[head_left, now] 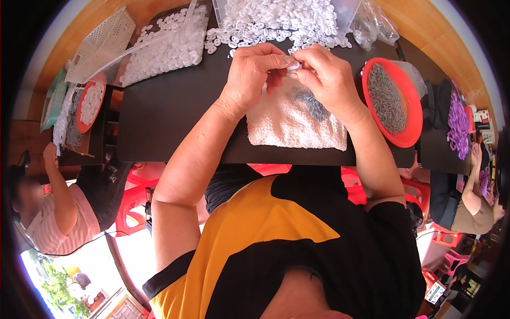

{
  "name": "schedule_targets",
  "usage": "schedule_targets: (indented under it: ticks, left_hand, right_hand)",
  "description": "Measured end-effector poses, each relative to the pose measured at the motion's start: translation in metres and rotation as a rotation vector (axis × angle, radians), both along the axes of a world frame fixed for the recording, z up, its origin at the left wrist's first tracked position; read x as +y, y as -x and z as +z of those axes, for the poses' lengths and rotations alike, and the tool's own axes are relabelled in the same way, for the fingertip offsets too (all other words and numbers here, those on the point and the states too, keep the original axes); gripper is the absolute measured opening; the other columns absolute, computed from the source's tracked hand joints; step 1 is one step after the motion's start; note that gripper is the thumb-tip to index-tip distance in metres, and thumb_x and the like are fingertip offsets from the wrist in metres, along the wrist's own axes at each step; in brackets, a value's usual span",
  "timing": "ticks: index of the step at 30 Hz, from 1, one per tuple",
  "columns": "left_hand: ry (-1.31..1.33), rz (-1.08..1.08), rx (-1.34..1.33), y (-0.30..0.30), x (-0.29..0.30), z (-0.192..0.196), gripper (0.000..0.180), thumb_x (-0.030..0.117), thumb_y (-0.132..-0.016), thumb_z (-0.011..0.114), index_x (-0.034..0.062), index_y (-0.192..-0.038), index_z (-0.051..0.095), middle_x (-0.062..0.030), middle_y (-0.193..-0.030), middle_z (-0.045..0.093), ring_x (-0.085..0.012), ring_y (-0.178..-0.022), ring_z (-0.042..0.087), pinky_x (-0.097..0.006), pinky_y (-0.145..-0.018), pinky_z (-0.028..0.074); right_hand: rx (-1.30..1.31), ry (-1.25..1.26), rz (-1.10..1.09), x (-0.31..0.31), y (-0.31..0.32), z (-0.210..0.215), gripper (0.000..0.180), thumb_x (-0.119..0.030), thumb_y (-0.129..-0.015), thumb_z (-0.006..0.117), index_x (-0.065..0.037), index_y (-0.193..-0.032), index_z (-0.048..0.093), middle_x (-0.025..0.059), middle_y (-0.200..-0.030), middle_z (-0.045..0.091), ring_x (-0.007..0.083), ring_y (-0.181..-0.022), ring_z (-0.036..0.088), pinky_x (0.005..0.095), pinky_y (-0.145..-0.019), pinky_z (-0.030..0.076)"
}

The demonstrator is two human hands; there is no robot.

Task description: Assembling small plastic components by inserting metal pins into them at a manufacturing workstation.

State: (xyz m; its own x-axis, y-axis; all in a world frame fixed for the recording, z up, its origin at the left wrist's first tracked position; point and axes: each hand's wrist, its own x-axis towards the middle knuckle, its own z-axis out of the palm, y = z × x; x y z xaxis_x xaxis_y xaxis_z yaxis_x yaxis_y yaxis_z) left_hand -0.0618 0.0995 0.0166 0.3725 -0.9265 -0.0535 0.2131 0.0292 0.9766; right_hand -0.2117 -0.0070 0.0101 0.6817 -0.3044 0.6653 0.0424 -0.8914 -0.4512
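Observation:
Above the middle of the dark table, my left hand (254, 74) and my right hand (332, 80) meet, fingertips pinched together. Between them is a small white plastic piece (294, 66), mostly covered by the fingers. Whether a second small part is held with it cannot be made out. Below the hands lies a pale, fluffy towel (292, 130). A small heap of grey screw-like metal parts (314, 108) rests on it, partly hidden by my right hand. Close to my right forearm stands a red bowl (413, 127) with many more of these grey parts.
Loose white oval pieces (249, 36) spill from a clear bin (348, 16) at the back. A clear bag (164, 50) of white pieces lies back left, near a white basket (103, 42). Crumpled plastic (374, 26) lies back right. People work at both sides, one beside purple pieces (458, 125).

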Motion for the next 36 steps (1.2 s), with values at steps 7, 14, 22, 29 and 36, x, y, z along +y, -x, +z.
schedule_targets:
  ticks: [7, 14, 22, 29, 36]
  left_hand:
    - [0.010, -0.070, 0.069, 0.001, 0.000, -0.002, 0.018, 0.015, -0.090, 0.065, -0.0035, -0.089, 0.066, -0.0068, -0.072, 0.061, -0.0129, -0.053, 0.054, -0.025, -0.044, 0.039]
    - [0.020, -0.048, 0.079, 0.009, 0.001, -0.006, 0.019, 0.014, -0.094, 0.060, -0.0043, -0.092, 0.065, -0.0075, -0.076, 0.063, -0.0138, -0.055, 0.055, -0.026, -0.047, 0.042]
    - [0.041, -0.018, 0.064, 0.011, 0.000, -0.006, 0.018, 0.012, -0.095, 0.059, -0.0035, -0.091, 0.065, -0.0076, -0.078, 0.064, -0.0127, -0.057, 0.055, -0.026, -0.049, 0.043]
    - [0.053, 0.061, -0.088, 0.011, -0.003, -0.009, 0.017, 0.013, -0.094, 0.059, -0.0027, -0.091, 0.064, -0.0043, -0.075, 0.061, -0.0105, -0.058, 0.054, -0.025, -0.051, 0.043]
    - [0.069, 0.038, -0.053, 0.015, -0.002, -0.005, 0.015, 0.011, -0.093, 0.059, -0.0033, -0.095, 0.064, -0.0042, -0.074, 0.060, -0.0105, -0.059, 0.054, -0.024, -0.052, 0.041]
  right_hand:
    - [0.006, 0.250, -0.059, -0.001, 0.001, 0.000, 0.024, -0.007, -0.074, 0.072, -0.006, -0.095, 0.060, 0.0071, -0.084, 0.061, 0.0274, -0.078, 0.063, 0.0363, -0.062, 0.052]
    - [-0.039, 0.290, -0.086, 0.004, 0.000, -0.005, 0.022, -0.004, -0.074, 0.070, -0.006, -0.093, 0.059, 0.0062, -0.082, 0.060, 0.0251, -0.075, 0.063, 0.0347, -0.058, 0.052]
    - [-0.101, 0.326, -0.085, 0.001, -0.002, -0.002, 0.020, -0.001, -0.073, 0.067, -0.006, -0.091, 0.058, 0.0071, -0.080, 0.058, 0.0272, -0.072, 0.062, 0.0354, -0.058, 0.051]
    - [0.004, -0.544, 0.134, -0.004, -0.002, -0.002, 0.015, -0.007, -0.086, 0.068, 0.000, -0.099, 0.064, 0.0040, -0.081, 0.067, 0.0076, -0.074, 0.060, 0.0239, -0.068, 0.048]
    - [-0.057, -0.592, 0.112, 0.001, -0.001, 0.005, 0.007, -0.005, -0.086, 0.067, 0.000, -0.089, 0.063, 0.0020, -0.074, 0.064, 0.0060, -0.070, 0.055, 0.0236, -0.064, 0.046]
